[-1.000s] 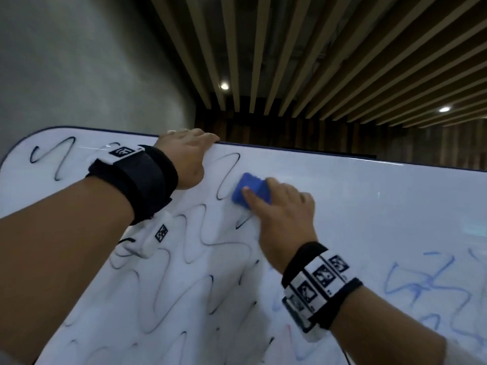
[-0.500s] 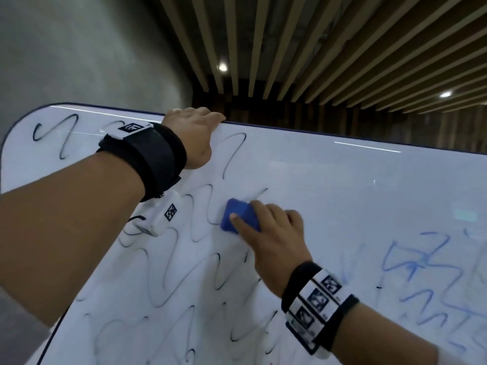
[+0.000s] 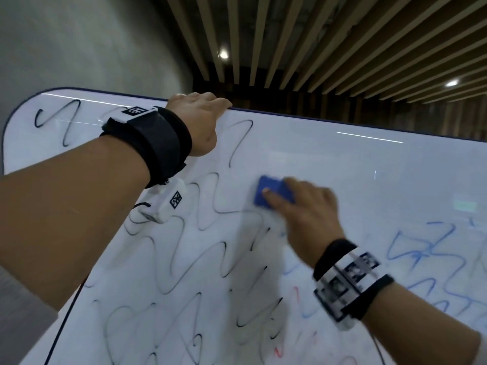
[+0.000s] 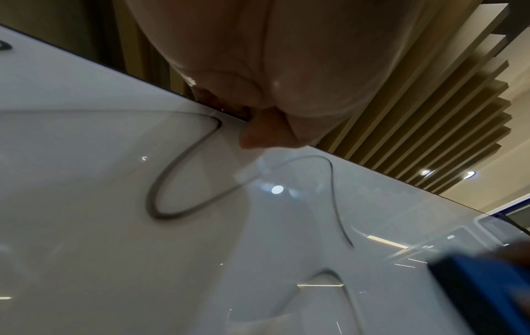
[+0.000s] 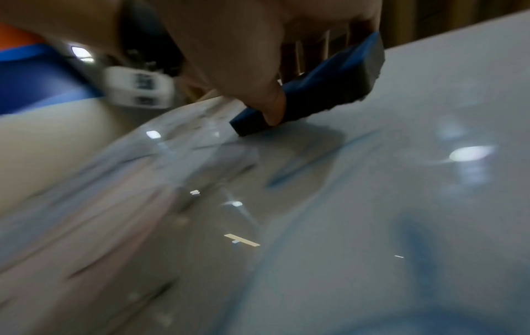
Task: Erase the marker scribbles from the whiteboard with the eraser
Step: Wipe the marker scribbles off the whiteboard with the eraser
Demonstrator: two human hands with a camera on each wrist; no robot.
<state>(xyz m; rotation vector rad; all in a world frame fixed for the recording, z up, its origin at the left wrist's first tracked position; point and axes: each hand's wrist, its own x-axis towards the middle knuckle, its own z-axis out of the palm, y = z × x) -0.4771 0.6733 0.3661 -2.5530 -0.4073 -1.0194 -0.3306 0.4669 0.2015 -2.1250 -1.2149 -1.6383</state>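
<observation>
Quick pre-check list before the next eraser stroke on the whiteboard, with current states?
1. Right hand grips blue eraser: ok.
2. Eraser flat against whiteboard: ok in the right wrist view.
3. Left hand holds the board's top edge to steady it: ok.
4. Black scribbles remaining left of and below eraser: not ok, many left.
5. Blue scribbles on the right: not ok.
6. Eraser pad cleanliness: cannot tell.
</observation>
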